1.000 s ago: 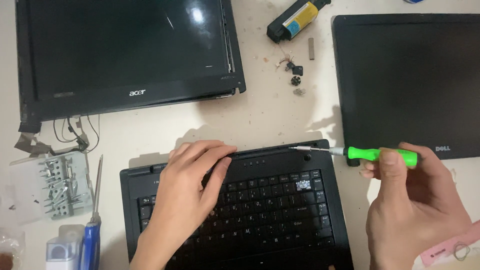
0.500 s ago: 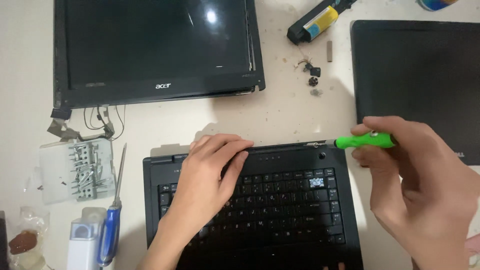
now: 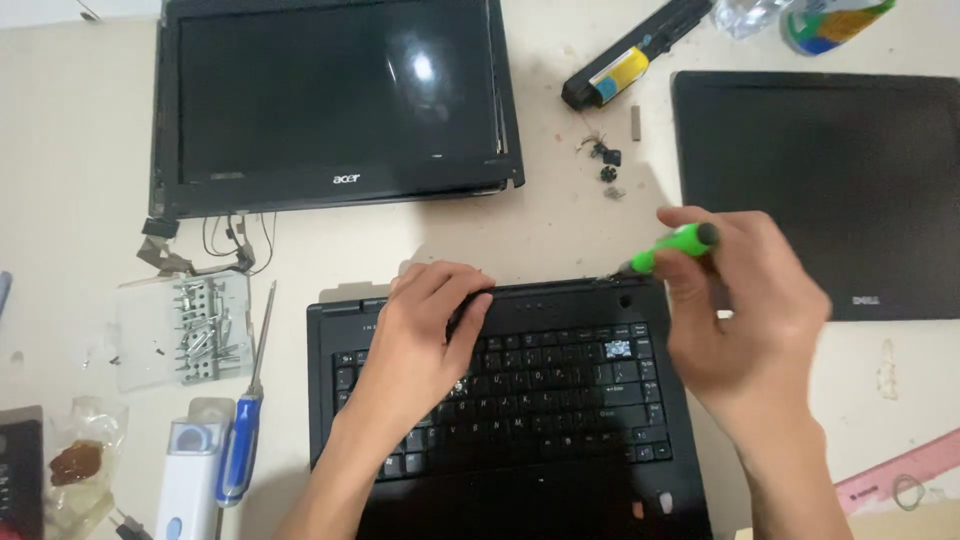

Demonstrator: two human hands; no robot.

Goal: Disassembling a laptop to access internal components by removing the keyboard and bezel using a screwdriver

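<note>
On the pale surface point(image 3: 80, 200), a black laptop base point(image 3: 500, 420) is lying near the lower middle, keyboard up. The left hand point(image 3: 425, 335) is resting flat on the upper left of the keyboard, its fingers point(image 3: 470, 300) lying close together with the tips curling over the strip above the top row of keys, pinching nothing. The right hand point(image 3: 745, 315) is hovering over the base's upper right corner, its fingers wrapping around a green-handled screwdriver point(image 3: 672, 248); the tool is sitting tilted, its tip pointing down-left to the back edge of the base near the corner.

Behind the base, a detached screen panel point(image 3: 335, 95) is lying face up with loose cables trailing from its lower left corner. A closed black laptop point(image 3: 820, 180) is lying to the right, well apart from the panel. Between them a long black battery point(image 3: 635, 55) is lying slanted, with a few small loose parts point(image 3: 605, 165) just below it. To the left of the base, a clear tray of screws point(image 3: 190, 330) and a blue-handled screwdriver point(image 3: 245, 420) are lying side by side.
</note>
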